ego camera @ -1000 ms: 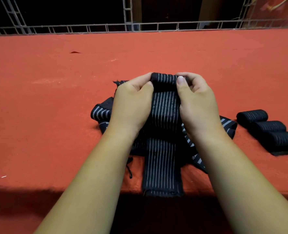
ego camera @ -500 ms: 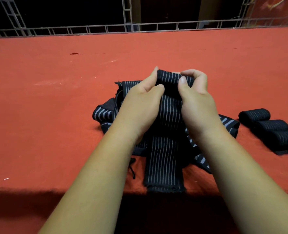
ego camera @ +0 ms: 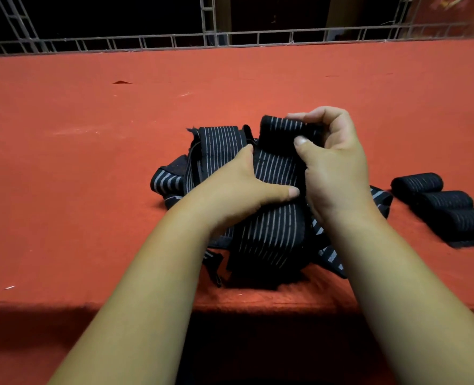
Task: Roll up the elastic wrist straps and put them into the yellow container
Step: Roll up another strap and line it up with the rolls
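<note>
A black wrist strap with grey stripes [ego camera: 274, 173] runs from the table's near edge up to a partly rolled end. My right hand [ego camera: 333, 162] grips that rolled end between thumb and curled fingers. My left hand [ego camera: 238, 187] lies lower on the strap, its thumb stretched across the flat band and its fingers hidden underneath. Under both hands lies a pile of loose straps [ego camera: 216, 145]. Three rolled straps [ego camera: 447, 201] sit in a row at the right. No yellow container is in view.
The red cloth-covered table [ego camera: 91, 190] stretches wide to the left and far side. A metal lattice rail [ego camera: 147, 41] runs along the back edge. The table's front edge lies just below the strap's tail.
My left hand has let go of the rolled end and slid down the strap. My right hand alone now holds the roll. The strap's tail has drawn up from the table's edge.
</note>
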Available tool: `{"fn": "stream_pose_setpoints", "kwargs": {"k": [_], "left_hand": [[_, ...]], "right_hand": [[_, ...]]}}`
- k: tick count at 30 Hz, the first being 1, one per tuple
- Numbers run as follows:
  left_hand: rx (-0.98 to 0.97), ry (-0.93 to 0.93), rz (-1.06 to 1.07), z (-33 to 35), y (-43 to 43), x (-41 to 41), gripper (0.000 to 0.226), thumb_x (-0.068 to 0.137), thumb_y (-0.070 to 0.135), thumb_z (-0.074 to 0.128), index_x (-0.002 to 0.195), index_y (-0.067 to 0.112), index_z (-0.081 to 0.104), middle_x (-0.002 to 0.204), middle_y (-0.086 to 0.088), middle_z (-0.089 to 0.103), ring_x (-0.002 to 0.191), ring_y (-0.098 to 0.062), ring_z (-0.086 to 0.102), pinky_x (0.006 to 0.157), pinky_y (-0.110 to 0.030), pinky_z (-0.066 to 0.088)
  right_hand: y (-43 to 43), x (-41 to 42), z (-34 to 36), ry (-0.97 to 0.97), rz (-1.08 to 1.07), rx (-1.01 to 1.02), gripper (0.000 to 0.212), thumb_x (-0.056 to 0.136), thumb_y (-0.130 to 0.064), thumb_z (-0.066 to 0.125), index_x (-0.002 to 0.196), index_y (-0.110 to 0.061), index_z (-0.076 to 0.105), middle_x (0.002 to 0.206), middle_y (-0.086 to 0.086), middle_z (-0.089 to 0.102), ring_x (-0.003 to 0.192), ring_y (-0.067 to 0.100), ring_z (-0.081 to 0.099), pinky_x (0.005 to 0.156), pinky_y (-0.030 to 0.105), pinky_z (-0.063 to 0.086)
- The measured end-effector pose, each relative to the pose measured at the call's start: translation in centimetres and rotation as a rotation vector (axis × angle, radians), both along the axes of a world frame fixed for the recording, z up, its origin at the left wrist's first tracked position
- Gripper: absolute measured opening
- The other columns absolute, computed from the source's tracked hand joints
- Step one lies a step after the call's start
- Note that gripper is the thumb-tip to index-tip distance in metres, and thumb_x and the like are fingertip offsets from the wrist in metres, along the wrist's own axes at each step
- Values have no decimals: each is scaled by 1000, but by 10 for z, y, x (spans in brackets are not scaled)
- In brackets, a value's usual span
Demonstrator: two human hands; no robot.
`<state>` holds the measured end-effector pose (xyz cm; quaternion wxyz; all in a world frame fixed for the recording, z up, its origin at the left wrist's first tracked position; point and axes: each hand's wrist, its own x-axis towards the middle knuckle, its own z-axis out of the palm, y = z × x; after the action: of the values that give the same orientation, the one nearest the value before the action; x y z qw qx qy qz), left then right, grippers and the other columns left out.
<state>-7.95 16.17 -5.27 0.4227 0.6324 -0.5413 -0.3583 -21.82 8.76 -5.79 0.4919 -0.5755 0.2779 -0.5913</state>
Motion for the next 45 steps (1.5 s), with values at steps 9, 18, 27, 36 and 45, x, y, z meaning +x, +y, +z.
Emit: {"fn": "stream_pose_setpoints", "kwargs": {"k": [9, 18, 27, 36, 45], "left_hand": [[49, 151, -87, -7, 3, 4, 41, 91, 10, 78, 130, 15, 65, 120, -13, 79, 112, -34, 78, 104, -59, 59], [16, 87, -60, 1, 5, -4, 30, 101, 28, 75, 129, 22, 66, 116, -1, 82, 106, -23, 80, 100, -53, 62], [-190, 85, 147, -1, 0, -3, 12, 106, 32, 69, 109, 23, 76, 102, -10, 81, 96, -29, 80, 94, -60, 62], [-224, 5, 159, -4, -6, -6, 29, 98, 23, 78, 121, 31, 63, 105, 8, 82, 96, -14, 80, 95, -54, 62], [-385, 61, 292, 8, -5, 3, 43, 101, 36, 76, 144, 36, 69, 120, 17, 77, 110, -2, 72, 106, -39, 58]], "right_hand": [[-9, -1, 3, -216, 18, 205, 32, 102, 14, 50, 117, -12, 61, 111, 10, 73, 106, 28, 72, 108, 62, 55], [-9, 0, 4, -153, -44, 183, 26, 106, 1, 56, 118, -19, 67, 115, 13, 72, 103, 29, 76, 98, 60, 61], [-4, -2, 2, -72, -4, 158, 29, 105, -5, 55, 125, -22, 69, 121, 17, 75, 110, 41, 75, 96, 66, 60], [-1, -3, 2, 204, 10, 31, 49, 94, -32, 72, 140, -33, 58, 121, -3, 75, 110, 14, 76, 102, 48, 60], [-2, -6, 4, 187, 36, 46, 49, 95, -24, 75, 142, -29, 61, 124, 2, 76, 108, 17, 78, 96, 46, 64]]}}
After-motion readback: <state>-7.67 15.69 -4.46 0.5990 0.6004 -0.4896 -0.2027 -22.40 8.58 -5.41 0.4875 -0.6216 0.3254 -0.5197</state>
